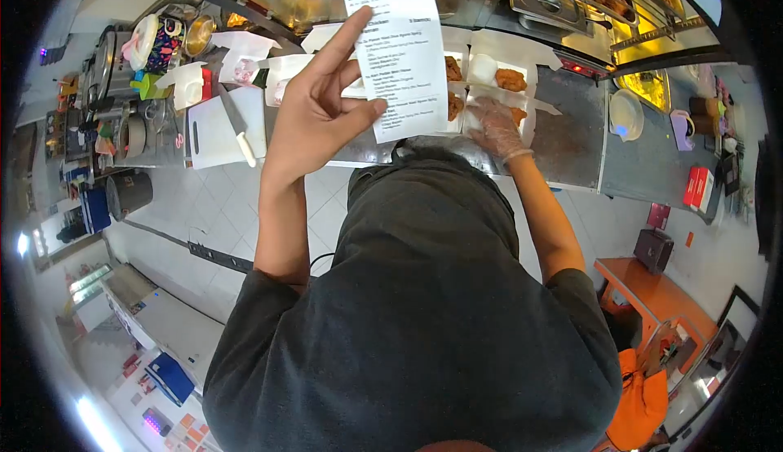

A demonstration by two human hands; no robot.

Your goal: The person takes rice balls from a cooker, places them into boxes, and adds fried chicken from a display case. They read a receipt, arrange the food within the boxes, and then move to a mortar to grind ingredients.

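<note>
My left hand (314, 113) is raised over the counter and pinches a long white printed receipt (400, 52) between thumb and fingers, index finger pointing up along its edge. My right hand (496, 128), in a clear plastic glove, rests fingers down on the edge of an open white food box (530, 121). The boxes beside it hold pieces of fried chicken (510, 79). My dark shirt fills the lower middle of the view and hides the counter's near edge.
A white cutting board (214, 138) with a white-handled knife (237, 130) lies left on the steel counter (571, 138). Pots, tubs and bottles crowd the far left. A glass warming case (563, 3) runs behind. A red box (698, 188) lies at right.
</note>
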